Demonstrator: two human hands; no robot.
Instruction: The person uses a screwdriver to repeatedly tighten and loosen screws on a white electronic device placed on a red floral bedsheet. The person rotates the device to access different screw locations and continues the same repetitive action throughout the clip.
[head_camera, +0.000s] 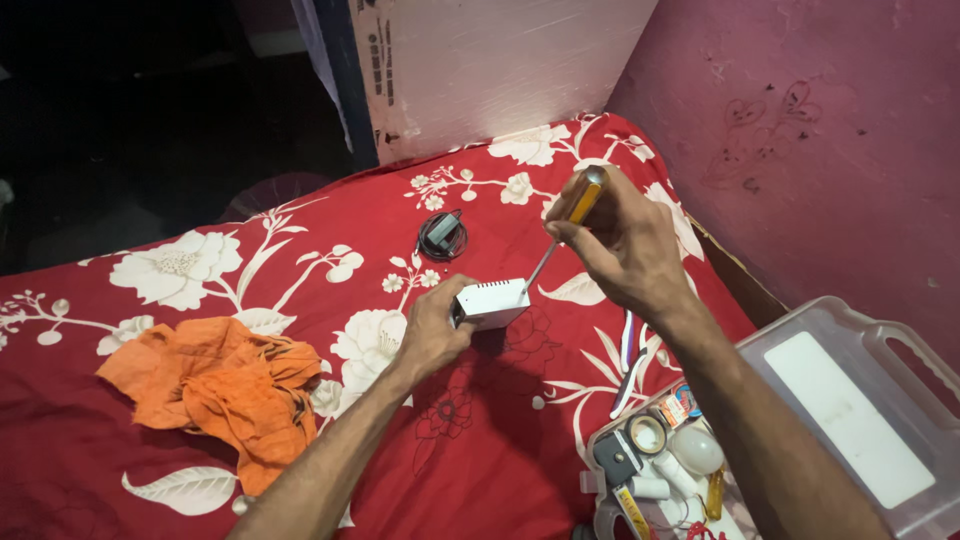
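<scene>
My left hand (432, 328) grips a small white box-shaped device (493, 301) and holds it just above the red flowered bedsheet (300, 250). My right hand (622, 245) holds a screwdriver (570, 220) with a yellow-orange handle. Its metal shaft slants down to the device's top right edge. A black adapter with a coiled cable (442, 236) lies on the sheet just beyond the device.
An orange cloth (215, 385) lies crumpled at the left. At the lower right stands an open clear plastic box (660, 465) with tape, a bulb and small parts, its lid (850, 400) beside it. A pink wall (820, 140) runs along the right, a white board (490, 65) behind.
</scene>
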